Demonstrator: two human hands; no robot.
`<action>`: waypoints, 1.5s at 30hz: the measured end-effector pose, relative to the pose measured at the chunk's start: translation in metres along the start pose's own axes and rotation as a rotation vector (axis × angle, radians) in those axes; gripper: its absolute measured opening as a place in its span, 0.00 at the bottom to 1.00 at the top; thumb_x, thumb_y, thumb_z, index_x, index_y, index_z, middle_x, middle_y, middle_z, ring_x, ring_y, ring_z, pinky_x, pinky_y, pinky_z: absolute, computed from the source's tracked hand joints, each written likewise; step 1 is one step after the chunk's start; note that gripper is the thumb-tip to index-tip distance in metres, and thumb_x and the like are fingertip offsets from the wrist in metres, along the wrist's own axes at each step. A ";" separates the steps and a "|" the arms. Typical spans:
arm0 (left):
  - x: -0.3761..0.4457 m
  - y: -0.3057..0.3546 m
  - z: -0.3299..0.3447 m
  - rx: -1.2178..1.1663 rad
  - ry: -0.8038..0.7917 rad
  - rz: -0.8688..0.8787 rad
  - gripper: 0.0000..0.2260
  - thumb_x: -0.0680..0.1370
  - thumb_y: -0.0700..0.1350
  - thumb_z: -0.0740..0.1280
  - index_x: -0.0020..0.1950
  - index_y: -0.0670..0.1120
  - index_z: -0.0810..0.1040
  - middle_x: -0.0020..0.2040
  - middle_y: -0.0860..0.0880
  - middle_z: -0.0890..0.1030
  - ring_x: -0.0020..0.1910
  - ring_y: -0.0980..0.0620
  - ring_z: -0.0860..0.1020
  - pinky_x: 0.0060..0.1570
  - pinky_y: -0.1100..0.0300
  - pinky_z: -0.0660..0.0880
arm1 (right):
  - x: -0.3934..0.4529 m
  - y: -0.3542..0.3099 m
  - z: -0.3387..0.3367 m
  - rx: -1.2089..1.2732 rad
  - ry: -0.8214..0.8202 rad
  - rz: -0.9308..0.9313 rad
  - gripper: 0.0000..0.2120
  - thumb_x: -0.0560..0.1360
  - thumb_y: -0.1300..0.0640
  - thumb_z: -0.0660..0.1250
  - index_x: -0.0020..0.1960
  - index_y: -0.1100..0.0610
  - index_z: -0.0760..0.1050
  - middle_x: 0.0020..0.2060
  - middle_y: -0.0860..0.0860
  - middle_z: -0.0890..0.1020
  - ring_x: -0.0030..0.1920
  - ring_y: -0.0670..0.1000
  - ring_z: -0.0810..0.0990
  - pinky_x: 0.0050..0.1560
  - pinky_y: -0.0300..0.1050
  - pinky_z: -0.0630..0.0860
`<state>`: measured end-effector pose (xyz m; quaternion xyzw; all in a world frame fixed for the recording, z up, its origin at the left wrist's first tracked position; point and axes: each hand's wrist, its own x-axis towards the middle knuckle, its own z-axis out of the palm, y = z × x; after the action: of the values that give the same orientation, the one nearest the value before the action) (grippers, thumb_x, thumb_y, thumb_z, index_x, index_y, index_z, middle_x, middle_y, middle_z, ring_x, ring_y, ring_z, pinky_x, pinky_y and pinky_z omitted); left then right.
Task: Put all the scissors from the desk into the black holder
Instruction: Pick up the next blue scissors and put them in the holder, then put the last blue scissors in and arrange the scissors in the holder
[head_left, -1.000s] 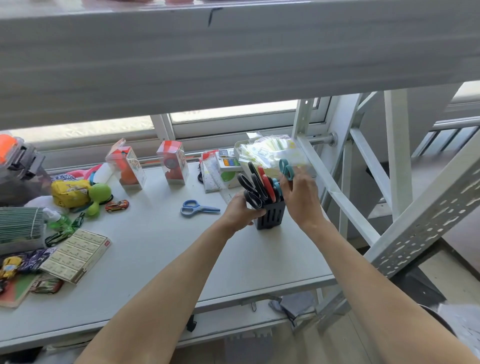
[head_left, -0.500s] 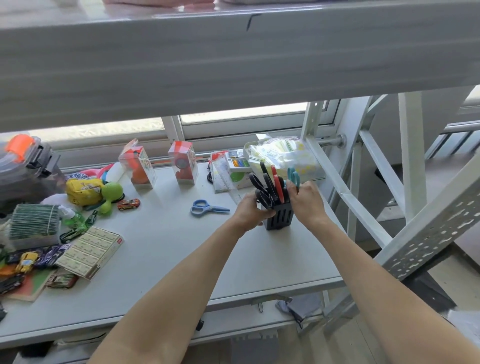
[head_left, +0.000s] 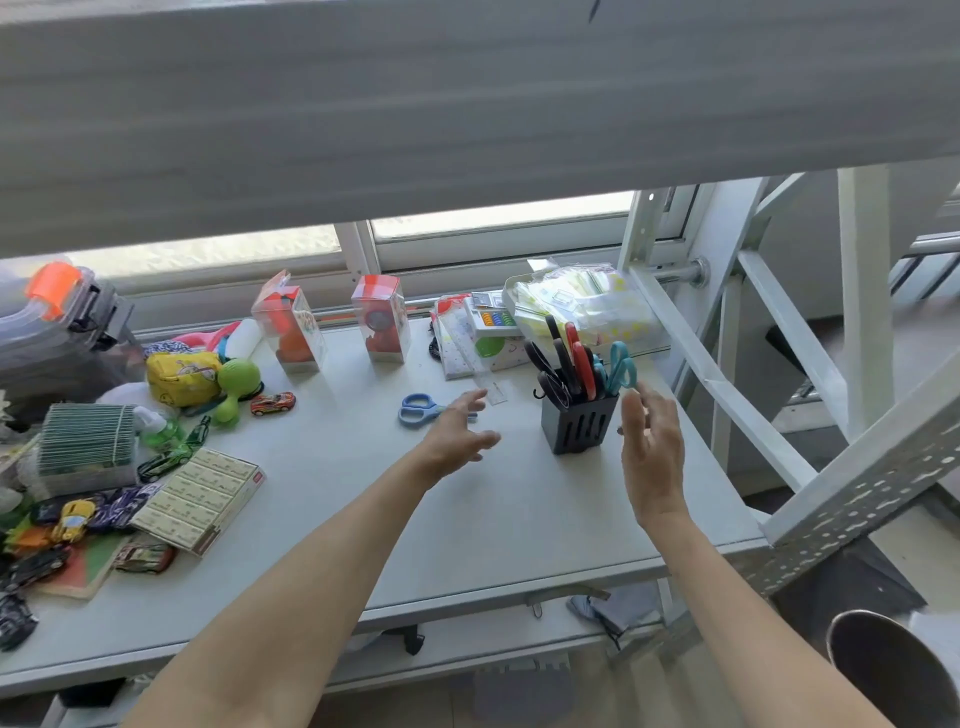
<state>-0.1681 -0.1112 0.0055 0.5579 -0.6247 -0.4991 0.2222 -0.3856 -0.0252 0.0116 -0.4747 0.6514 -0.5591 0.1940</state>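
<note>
The black holder (head_left: 576, 428) stands upright on the white desk (head_left: 519, 514), right of middle. Several scissors stick out of it: black-handled ones, a red-handled pair (head_left: 582, 364) and a teal-handled pair (head_left: 621, 369). A blue-handled pair of scissors (head_left: 418, 408) lies flat on the desk to the holder's left. My left hand (head_left: 457, 436) hovers open just right of the blue scissors, its fingers over their blades. My right hand (head_left: 652, 447) is open beside the holder's right side, holding nothing.
A clear ruler (head_left: 493, 389) lies behind my left hand. Boxed toys (head_left: 382, 325), a plastic bag (head_left: 582, 304) and stationery line the desk's back edge. Toy cars, a flat box (head_left: 200, 493) and a green toy (head_left: 236, 382) crowd the left. A white metal frame (head_left: 727, 384) rises on the right.
Both hands have let go of the holder. The teal scissors now stand in it. My left hand has moved left toward the blue scissors, and my right hand has drawn back.
</note>
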 end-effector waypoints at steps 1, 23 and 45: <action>-0.001 -0.005 -0.007 0.001 0.065 -0.012 0.29 0.77 0.37 0.68 0.77 0.47 0.64 0.71 0.44 0.70 0.58 0.43 0.79 0.50 0.54 0.80 | -0.003 0.000 0.002 0.013 0.070 0.015 0.29 0.76 0.34 0.51 0.60 0.55 0.73 0.48 0.51 0.75 0.42 0.47 0.75 0.44 0.36 0.71; 0.022 -0.039 -0.064 0.394 0.256 -0.405 0.19 0.79 0.37 0.53 0.68 0.40 0.72 0.69 0.39 0.60 0.57 0.36 0.77 0.58 0.49 0.78 | 0.002 -0.036 0.183 -0.842 -0.802 -0.157 0.26 0.75 0.67 0.56 0.72 0.59 0.60 0.66 0.58 0.69 0.64 0.60 0.69 0.62 0.53 0.70; -0.039 0.028 -0.016 -0.153 -0.076 -0.091 0.14 0.82 0.51 0.62 0.58 0.41 0.78 0.52 0.45 0.82 0.43 0.52 0.80 0.45 0.59 0.79 | -0.052 0.017 0.009 -0.039 0.115 -0.265 0.10 0.81 0.51 0.57 0.44 0.56 0.64 0.39 0.55 0.71 0.38 0.53 0.73 0.39 0.44 0.75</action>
<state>-0.1569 -0.0843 0.0471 0.5477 -0.5667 -0.5760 0.2172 -0.3610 0.0122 -0.0206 -0.5273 0.6039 -0.5934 0.0714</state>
